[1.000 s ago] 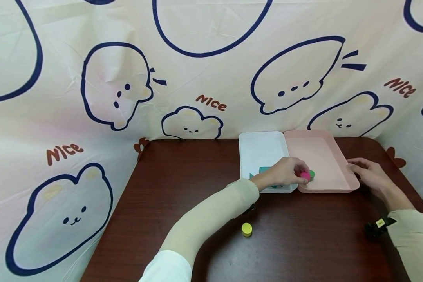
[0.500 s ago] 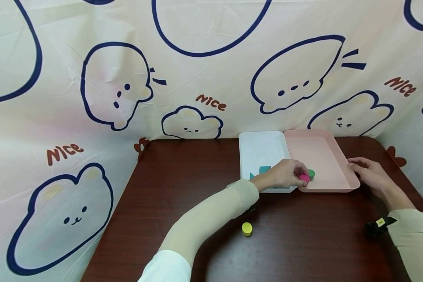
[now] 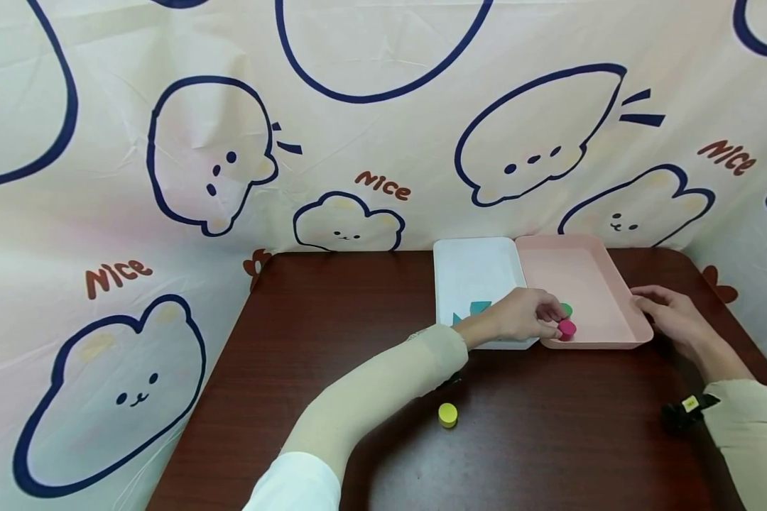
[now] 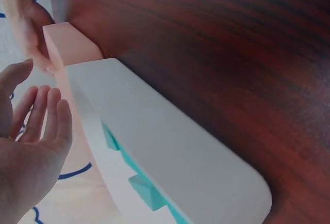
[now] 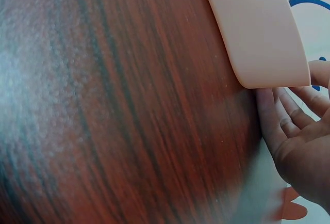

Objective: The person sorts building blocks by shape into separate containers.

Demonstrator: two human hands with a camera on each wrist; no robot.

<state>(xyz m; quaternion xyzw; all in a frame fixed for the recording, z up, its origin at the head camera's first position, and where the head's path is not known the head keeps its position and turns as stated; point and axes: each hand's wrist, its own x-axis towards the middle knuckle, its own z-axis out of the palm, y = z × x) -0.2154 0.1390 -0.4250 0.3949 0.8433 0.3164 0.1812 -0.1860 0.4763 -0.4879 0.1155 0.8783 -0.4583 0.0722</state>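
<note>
My left hand (image 3: 529, 314) reaches over the white tray (image 3: 479, 259) into the near left corner of the pink tray (image 3: 588, 277). A pink round block (image 3: 567, 329) lies there by its fingertips, with a green round block (image 3: 567, 310) just behind. The left wrist view shows the left thumb and fingers (image 4: 51, 113) spread apart with nothing between them; the blocks are hidden there. At the pink tray's right side, my right hand (image 3: 674, 319) touches the outer wall with loosely extended fingers (image 5: 299, 113).
Teal blocks (image 3: 479, 307) lie in the white tray, partly covered by my left arm. A yellow round block (image 3: 447, 415) stands on the dark wooden table (image 3: 332, 319) in front of the trays. Behind the table hangs a printed cloth (image 3: 358, 142).
The pink block has gone from between my left fingers to the pink tray's floor, slightly right and nearer. My left fingers have parted from it. The right hand stays at the tray's wall.
</note>
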